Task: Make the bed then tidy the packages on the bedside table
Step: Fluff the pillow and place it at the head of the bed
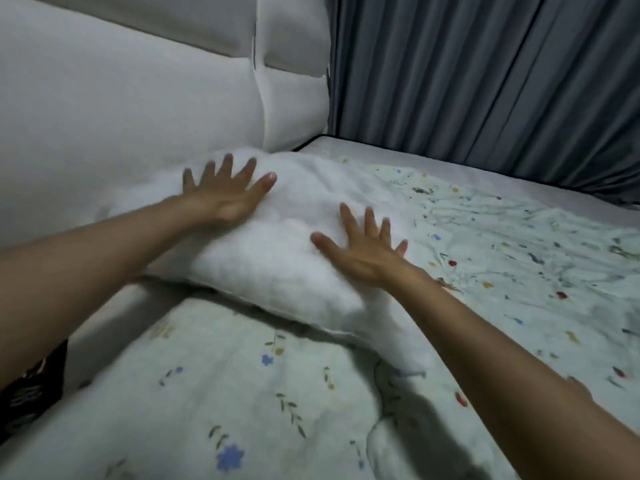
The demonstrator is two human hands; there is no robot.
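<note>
Head view: left hand (225, 194) is lying flat on the pillow (277, 244), fingers spread and straight, pressing near its headboard end. Right hand (363, 244) is pressing the pillow's nearer right part, fingers likewise splayed, gripping nothing. Pillow, white, is sitting at the bed's head, touching the padded headboard (121, 109), overlapping the floral quilt (242, 393). Grey curtain (485, 71) is hanging behind the mattress (433, 168) edge.
</note>
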